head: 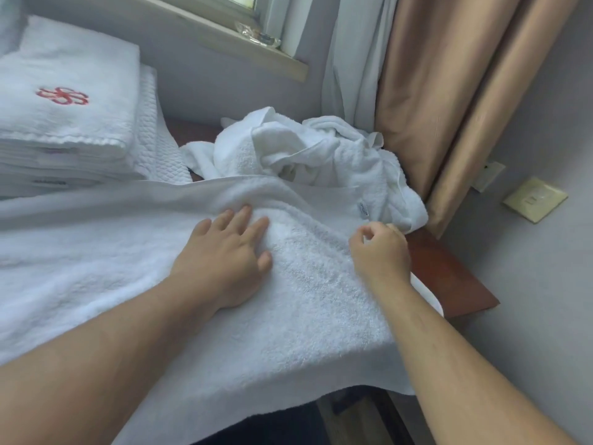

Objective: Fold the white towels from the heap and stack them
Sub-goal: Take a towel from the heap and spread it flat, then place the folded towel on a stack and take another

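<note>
Two hands are on the spread towel [305, 303]: the left hand [224, 252] lies flat on it with straight fingers [247, 216], and the right hand [380, 248], curled, pinches its edge just in front of the heap [288, 149]. Left of the heap stands the stack [64, 123]. I think the smoothing step is in hand; next the pinched edge must be carried over evenly.

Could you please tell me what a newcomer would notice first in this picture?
Two bare hands rest on a big white towel spread across the middle: the left hand lies flat on it, the right hand curls at its right edge. Behind them sits a crumpled heap of towels, and at far left a folded stack topped by a red emblem.
</note>
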The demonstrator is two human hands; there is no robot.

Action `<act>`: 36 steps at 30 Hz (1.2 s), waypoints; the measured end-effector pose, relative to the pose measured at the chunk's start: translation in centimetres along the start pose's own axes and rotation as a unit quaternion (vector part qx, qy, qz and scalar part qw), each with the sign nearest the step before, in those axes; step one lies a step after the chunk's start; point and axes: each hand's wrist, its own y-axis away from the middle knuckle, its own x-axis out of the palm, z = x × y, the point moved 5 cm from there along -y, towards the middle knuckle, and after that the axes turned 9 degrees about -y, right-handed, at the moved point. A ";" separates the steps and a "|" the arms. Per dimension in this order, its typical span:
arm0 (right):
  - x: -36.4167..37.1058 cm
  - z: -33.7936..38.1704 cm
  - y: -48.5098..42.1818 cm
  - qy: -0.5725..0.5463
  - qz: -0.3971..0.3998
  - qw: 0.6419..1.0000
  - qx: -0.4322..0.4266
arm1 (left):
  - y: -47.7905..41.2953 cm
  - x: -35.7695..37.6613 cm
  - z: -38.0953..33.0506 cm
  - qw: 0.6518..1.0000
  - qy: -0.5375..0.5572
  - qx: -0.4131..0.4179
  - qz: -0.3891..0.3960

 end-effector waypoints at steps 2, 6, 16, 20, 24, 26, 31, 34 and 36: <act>2.1 2.5 -1.5 -0.114 0.033 0.992 0.048 | 0.3 0.0 -0.1 1.000 0.001 0.002 0.003; 3.7 5.0 -4.6 -0.206 -0.037 0.969 0.130 | -0.4 -1.0 -0.2 0.998 0.027 0.005 0.057; 8.9 4.6 -7.8 -0.193 0.193 0.913 0.302 | -2.0 -4.2 6.2 0.978 0.084 -0.142 -0.127; 9.6 4.4 -8.3 -0.231 0.225 0.901 0.290 | -2.8 -4.1 7.2 0.979 0.062 -0.161 -0.112; 9.3 4.0 -8.1 -0.307 0.186 0.896 0.263 | -2.4 -5.6 6.8 0.971 0.045 -0.153 -0.176; 8.8 4.3 -7.7 -0.337 0.172 0.890 0.255 | -2.1 -6.5 6.2 0.970 0.052 -0.146 -0.185; 4.9 5.6 -7.1 -0.493 0.109 0.844 0.180 | -0.1 -9.2 4.1 0.967 0.048 -0.112 -0.222; 0.6 4.0 -4.5 -0.559 -0.032 0.824 0.088 | 3.7 -10.0 2.7 0.957 0.053 -0.060 -0.280; -0.2 1.3 -1.7 -0.526 -0.035 0.842 0.119 | 6.2 -9.0 1.7 0.962 0.035 -0.028 -0.269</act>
